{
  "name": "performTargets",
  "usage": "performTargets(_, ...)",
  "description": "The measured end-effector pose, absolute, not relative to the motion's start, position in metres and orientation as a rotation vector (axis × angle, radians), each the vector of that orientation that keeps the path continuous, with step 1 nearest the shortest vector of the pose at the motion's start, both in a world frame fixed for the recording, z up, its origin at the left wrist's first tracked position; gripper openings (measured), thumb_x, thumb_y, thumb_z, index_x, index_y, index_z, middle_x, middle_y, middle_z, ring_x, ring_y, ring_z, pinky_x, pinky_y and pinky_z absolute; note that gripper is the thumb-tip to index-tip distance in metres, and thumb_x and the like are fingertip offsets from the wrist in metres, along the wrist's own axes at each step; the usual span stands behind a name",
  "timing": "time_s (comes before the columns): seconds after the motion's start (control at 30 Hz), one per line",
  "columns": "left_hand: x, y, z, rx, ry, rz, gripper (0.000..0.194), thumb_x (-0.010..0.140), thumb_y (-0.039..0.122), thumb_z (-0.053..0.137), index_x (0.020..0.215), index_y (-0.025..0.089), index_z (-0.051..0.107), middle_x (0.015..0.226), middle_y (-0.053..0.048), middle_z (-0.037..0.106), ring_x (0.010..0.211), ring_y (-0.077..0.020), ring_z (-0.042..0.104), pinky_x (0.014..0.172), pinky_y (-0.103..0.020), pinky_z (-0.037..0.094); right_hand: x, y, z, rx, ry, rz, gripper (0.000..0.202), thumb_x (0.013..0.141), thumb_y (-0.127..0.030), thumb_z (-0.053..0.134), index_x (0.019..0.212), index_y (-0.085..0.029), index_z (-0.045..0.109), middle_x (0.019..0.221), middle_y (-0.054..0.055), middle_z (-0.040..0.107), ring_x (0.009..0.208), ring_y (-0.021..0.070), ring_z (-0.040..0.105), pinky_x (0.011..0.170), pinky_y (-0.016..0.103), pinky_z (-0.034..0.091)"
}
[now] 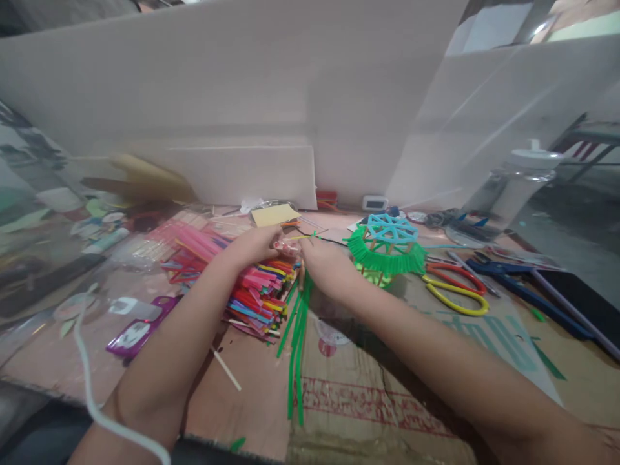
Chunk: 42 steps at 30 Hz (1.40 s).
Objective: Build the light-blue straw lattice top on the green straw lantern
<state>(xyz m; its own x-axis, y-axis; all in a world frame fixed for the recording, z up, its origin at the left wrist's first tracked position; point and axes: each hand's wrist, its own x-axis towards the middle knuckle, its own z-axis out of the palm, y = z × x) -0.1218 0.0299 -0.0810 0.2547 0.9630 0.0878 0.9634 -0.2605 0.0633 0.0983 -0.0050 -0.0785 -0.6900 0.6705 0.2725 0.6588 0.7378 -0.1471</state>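
Note:
My left hand reaches to the back middle of the table, its fingers closed at a small red-and-white item whose kind I cannot make out. My right hand is right beside it, fingers curled inward and mostly hidden, so its hold is unclear. Below both hands lies a thick bundle of coloured strips, several of its ends facing right. Long green strips trail toward the front edge. To the right of my right hand stands a lantern-like frame with a green fringe and a light-blue lattice top.
Yellow-and-red-handled scissors, dark blue pliers and a phone lie at right. A water bottle stands behind them. A purple case and a white cable are at left. A pale panel rises behind.

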Motion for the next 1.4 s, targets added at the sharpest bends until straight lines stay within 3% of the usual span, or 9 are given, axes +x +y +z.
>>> performTargets(0.27, -0.132, 0.034, -0.083, -2.541, -1.909, -0.228, 0.027, 0.078, 0.031, 0.062, 0.103, 0.021, 0.064, 0.098, -0.005, 0.074, 0.085, -0.0233, 0.068, 0.067, -0.028, 0.044, 0.083, 0.026, -0.097, -1.121, -2.628, 0.052, 0.03, 0.104, -0.024, 0.04, 0.118, -0.015, 0.066, 0.11, 0.014, 0.075, 0.098, 0.0236, 0.07, 0.08, 0.029, 0.046)
performTargets(0.43, -0.133, 0.035, -0.088, -2.549, -1.938, -0.245, 0.027, 0.078, 0.03, 0.065, 0.103, 0.021, 0.064, 0.096, -0.004, 0.074, 0.084, -0.0228, 0.067, 0.066, -0.028, 0.043, 0.12, -0.01, -0.088, -1.185, -2.653, -0.202, 0.03, 0.099, -0.015, 0.038, 0.107, -0.009, 0.067, 0.089, 0.016, 0.074, 0.078, 0.0256, 0.069, 0.064, 0.031, 0.039)
performTargets(0.63, -0.131, 0.035, -0.093, -2.498, -1.975, -0.328, 0.026, 0.086, 0.023, 0.056, 0.107, 0.018, 0.069, 0.11, -0.009, 0.074, 0.1, -0.0257, 0.066, 0.083, -0.031, 0.046, 0.19, -0.057, -0.051, -1.14, -2.368, -0.347, 0.028, 0.1, -0.028, 0.044, 0.094, -0.019, 0.069, 0.07, 0.008, 0.069, 0.059, 0.021, 0.062, 0.055, 0.031, 0.036)
performTargets(0.8, -0.123, 0.031, -0.071, -2.564, -1.957, -0.459, 0.031, 0.078, 0.035, 0.071, 0.106, 0.02, 0.074, 0.104, -0.009, 0.077, 0.099, -0.0296, 0.069, 0.085, -0.034, 0.051, 0.234, -0.056, -0.013, -1.187, -1.925, 0.216, 0.026, 0.094, -0.046, 0.059, 0.083, -0.024, 0.069, 0.064, 0.002, 0.069, 0.052, 0.0165, 0.063, 0.052, 0.029, 0.047)
performTargets(0.87, -0.107, 0.018, -0.052, -2.633, -1.866, -0.593, 0.039, 0.081, 0.042, 0.068, 0.114, 0.022, 0.072, 0.112, -0.007, 0.077, 0.103, -0.0273, 0.068, 0.089, -0.034, 0.052, 0.245, -0.051, -0.008, -1.14, -1.74, 0.515, 0.034, 0.089, -0.054, 0.064, 0.079, -0.022, 0.066, 0.064, 0.002, 0.069, 0.048, 0.0146, 0.062, 0.049, 0.028, 0.05)
performTargets(0.93, -0.083, -0.002, -0.034, -2.709, -1.784, -0.774, 0.043, 0.091, 0.054, 0.053, 0.111, 0.021, 0.073, 0.104, -0.006, 0.078, 0.089, -0.0216, 0.071, 0.08, -0.031, 0.055, 0.251, -0.045, -0.011, -1.071, -1.624, 0.747, 0.041, 0.083, -0.06, 0.07, 0.078, -0.02, 0.064, 0.063, 0.002, 0.069, 0.047, 0.0141, 0.062, 0.048, 0.026, 0.052)
performTargets(1.03, -0.04, -0.036, -0.016, -2.797, -1.6, -1.845, 0.054, 0.091, 0.064, 0.052, 0.104, 0.016, 0.075, 0.087, -0.009, 0.076, 0.072, -0.0197, 0.068, 0.069, -0.032, 0.056, 0.254, -0.042, -0.022, -0.994, -1.602, 0.962, 0.043, 0.08, -0.061, 0.073, 0.078, -0.019, 0.063, 0.064, 0.002, 0.069, 0.048, 0.0132, 0.063, 0.049, 0.025, 0.053)
performTargets(1.13, -0.005, -0.061, -0.006, -2.548, -1.493, -2.321, 0.048, 0.091, 0.061, 0.058, 0.098, 0.018, 0.078, 0.074, -0.007, 0.072, 0.068, -0.0177, 0.065, 0.068, -0.03, 0.055, 0.252, -0.049, -0.035, -0.985, -1.67, 1.112, 0.043, 0.082, -0.06, 0.072, 0.076, -0.018, 0.063, 0.065, 0.002, 0.068, 0.05, 0.0125, 0.062, 0.05, 0.025, 0.052)
performTargets(1.4, 0.017, -0.076, 0.001, -2.525, -1.538, -2.254, 0.037, 0.091, 0.051, 0.061, 0.091, 0.019, 0.079, 0.061, -0.001, 0.063, 0.06, -0.0145, 0.061, 0.058, -0.026, 0.05, 0.245, -0.072, -0.061, -0.938, -1.633, 1.509, 0.052, 0.076, -0.067, 0.072, 0.079, -0.018, 0.058, 0.063, 0.0, 0.068, 0.046, 0.0098, 0.059, 0.048, 0.022, 0.045)
